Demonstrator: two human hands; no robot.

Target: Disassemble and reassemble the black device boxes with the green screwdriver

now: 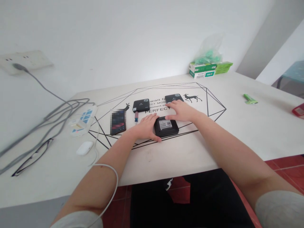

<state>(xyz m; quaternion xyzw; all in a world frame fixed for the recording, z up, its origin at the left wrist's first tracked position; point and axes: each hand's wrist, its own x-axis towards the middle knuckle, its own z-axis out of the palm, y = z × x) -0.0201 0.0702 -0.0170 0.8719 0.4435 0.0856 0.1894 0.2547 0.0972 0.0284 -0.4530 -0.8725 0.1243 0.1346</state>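
A flat black box [166, 127] with a white label facing up lies at the table's front middle, probably bottom side up. My left hand [147, 128] rests along its left side, fingers stretched forward and thumb near the front left corner. Over its far right corner is the thumb of my right hand [181, 111], whose spread fingers reach toward a second black box [174, 97] and cover part of its front edge. Whether they touch it I cannot tell. Another black box [141, 104] sits farther left. A screwdriver [136, 116] with a red and blue handle lies before it, its tip partly hidden.
Left of the hands are a phone [118, 122], a white earphone case [85, 148], a power strip [84, 120], grey cables [51, 122] and glasses [33, 157]. A thin white cable [116, 177] crosses my left arm. Green-and-white boxes [203, 70] stand by the wall; a green wrapper [250, 99] lies right.
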